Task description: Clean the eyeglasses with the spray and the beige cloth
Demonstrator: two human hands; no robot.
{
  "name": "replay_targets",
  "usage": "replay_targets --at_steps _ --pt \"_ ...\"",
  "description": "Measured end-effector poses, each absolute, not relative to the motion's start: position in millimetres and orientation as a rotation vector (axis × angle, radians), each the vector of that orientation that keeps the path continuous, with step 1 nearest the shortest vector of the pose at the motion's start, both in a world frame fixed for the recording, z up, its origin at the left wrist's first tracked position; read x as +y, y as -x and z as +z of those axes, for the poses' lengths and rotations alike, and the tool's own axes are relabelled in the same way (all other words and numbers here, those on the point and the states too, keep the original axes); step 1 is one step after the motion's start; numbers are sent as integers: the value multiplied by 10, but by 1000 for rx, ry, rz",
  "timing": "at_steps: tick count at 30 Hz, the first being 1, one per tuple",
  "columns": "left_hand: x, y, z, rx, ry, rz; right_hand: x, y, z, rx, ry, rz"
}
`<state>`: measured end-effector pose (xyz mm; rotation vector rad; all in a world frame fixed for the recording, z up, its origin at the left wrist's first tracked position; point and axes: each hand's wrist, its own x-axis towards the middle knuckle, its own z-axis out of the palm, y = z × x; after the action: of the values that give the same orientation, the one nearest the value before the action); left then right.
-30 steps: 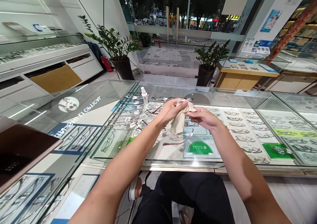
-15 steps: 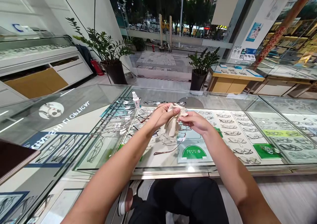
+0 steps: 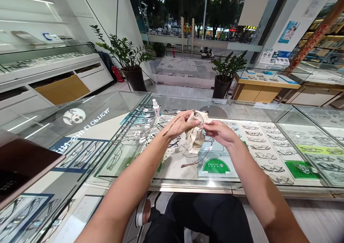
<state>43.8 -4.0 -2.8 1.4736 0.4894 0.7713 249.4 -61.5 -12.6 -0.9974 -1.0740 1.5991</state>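
Above the glass counter, my left hand (image 3: 178,125) is closed around a pair of eyeglasses (image 3: 199,116) and a crumpled cream cloth (image 3: 195,142). One thin brown temple of the glasses sticks out along the left wrist. The cloth lies against a lens and hangs down between the hands. My right hand (image 3: 221,132) pinches the cloth's right side at the lens edge, fingertips partly hidden. Below the cloth shows another slender brown temple (image 3: 192,163); I cannot tell whether it is a reflection. A small white bottle (image 3: 156,108) stands behind my left hand.
The glass display counter (image 3: 174,182) holds rows of eyeglasses (image 3: 255,141) and a green-and-blue card (image 3: 216,166). A dark flat device (image 3: 24,160) juts in at the left. Potted plants (image 3: 134,78) stand beyond, before glass doors.
The view has shifted a little left, so the scene sits farther right. The cloth has moved on the glasses, and more of a lens rim shows above my left thumb.
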Motion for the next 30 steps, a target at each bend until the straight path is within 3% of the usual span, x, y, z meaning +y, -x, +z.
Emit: replay_targets --at_steps 21,30 --pt "-117 -672 -68 643 -1203 1296 -630 -2564 -72 -1006 838 1548" --pt "-333 -770 -95 555 -1061 838 -596 -2840 82 -861 745 1259"
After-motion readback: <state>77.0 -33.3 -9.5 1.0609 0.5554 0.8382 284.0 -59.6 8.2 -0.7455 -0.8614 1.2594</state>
